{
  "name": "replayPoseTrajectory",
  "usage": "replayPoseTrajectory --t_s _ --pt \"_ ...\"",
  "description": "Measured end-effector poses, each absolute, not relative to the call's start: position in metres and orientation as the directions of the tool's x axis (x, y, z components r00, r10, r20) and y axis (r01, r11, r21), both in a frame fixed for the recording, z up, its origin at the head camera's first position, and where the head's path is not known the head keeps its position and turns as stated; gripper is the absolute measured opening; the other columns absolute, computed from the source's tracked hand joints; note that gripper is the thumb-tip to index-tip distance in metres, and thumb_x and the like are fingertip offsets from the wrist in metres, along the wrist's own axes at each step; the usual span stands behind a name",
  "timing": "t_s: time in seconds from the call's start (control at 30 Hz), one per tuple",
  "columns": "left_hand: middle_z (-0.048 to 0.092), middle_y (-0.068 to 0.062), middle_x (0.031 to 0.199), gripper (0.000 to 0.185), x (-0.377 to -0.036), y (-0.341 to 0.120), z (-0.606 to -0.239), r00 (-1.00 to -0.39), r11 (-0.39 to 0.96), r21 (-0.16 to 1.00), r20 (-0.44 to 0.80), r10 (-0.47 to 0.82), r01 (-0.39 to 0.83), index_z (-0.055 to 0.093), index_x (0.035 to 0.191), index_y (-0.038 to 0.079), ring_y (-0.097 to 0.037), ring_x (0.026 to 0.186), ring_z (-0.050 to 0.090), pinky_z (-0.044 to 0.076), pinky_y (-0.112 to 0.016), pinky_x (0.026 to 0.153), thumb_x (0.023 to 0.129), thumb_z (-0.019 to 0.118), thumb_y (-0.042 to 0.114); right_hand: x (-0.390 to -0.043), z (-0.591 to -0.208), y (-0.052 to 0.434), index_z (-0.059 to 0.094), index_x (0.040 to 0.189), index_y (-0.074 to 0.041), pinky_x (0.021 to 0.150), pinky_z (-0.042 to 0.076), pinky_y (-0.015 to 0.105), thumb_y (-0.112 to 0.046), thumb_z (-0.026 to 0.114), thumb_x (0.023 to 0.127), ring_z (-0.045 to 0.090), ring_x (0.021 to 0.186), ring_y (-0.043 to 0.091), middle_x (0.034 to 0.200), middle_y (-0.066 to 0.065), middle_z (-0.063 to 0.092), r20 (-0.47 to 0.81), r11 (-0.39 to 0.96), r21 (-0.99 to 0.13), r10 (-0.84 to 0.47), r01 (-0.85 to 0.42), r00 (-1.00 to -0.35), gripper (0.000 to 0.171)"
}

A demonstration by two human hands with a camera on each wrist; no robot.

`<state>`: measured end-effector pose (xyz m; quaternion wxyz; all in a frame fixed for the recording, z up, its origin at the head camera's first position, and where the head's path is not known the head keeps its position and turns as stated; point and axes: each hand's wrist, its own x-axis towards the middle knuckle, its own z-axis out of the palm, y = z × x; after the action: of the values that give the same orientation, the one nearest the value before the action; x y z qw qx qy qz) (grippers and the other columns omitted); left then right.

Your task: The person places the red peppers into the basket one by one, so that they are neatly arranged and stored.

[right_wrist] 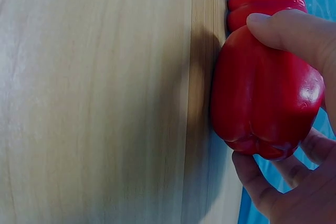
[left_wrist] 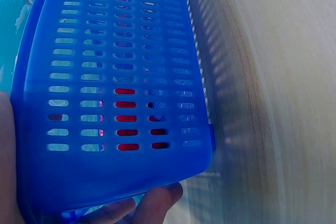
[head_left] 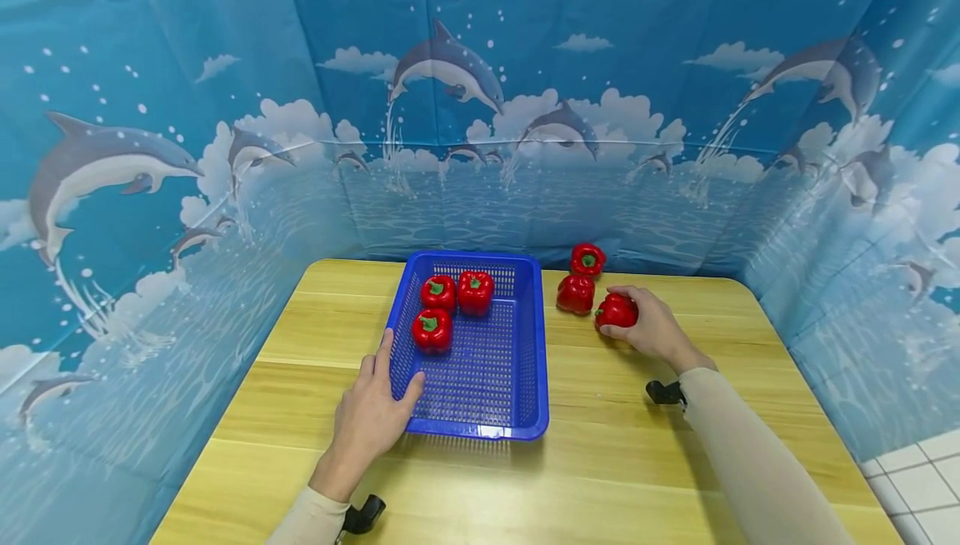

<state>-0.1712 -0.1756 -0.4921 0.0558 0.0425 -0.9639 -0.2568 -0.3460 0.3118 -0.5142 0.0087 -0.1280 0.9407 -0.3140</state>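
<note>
My right hand (head_left: 651,328) grips a red bell pepper (head_left: 618,310) at the right of the table. In the right wrist view that bell pepper (right_wrist: 262,85) lies on its side, thumb across one end and fingertips at the lobed end. Two more red bell peppers, one in front (head_left: 575,294) and one behind (head_left: 588,259), sit just left of it. My left hand (head_left: 369,416) holds the front left corner of a blue plastic basket (head_left: 536,362), thumb over the rim and fingers along the outer side. Its slotted wall (left_wrist: 115,171) fills much of the left wrist view.
Inside the basket, toward its back left, stand three red bell peppers (head_left: 432,330) with green stems. The wooden table (head_left: 600,462) reaches a blue dolphin-print curtain (head_left: 480,195) at the back and sides. White floor tiles (head_left: 918,478) show at the lower right.
</note>
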Motion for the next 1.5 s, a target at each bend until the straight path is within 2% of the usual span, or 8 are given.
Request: replayPoseTrajectory --t_s 0.83,1.5 --pt "0.058 -0.031 0.165 0.101 -0.172 -0.175 -0.490 -0.992 0.855 0.516 0.076 -0.103 -0.049 0.020 0.189 0.017 -0.027 0.072 0.062 0.061 -0.037 0.061 0.111 0.073 0.056 -0.333 -0.509 0.309 0.054 0.168 -0.005 0.110 0.064 0.073 -0.030 0.092 0.103 0.061 0.144 0.056 0.167 0.030 0.057 0.114 0.760 -0.593 -0.248 -0.266 -0.962 0.080" --pt "0.058 -0.032 0.164 0.101 -0.171 -0.176 -0.491 -0.992 0.856 0.515 0.079 -0.102 -0.047 0.020 0.188 0.016 -0.027 0.070 0.060 0.056 -0.034 0.057 0.112 0.073 0.056 -0.319 -0.491 0.297 0.056 0.166 -0.003 0.106 0.067 0.070 -0.030 0.094 0.102 0.063 0.141 0.054 0.164 0.030 0.060 0.152 0.753 -0.583 -0.267 -0.304 -0.952 0.079"
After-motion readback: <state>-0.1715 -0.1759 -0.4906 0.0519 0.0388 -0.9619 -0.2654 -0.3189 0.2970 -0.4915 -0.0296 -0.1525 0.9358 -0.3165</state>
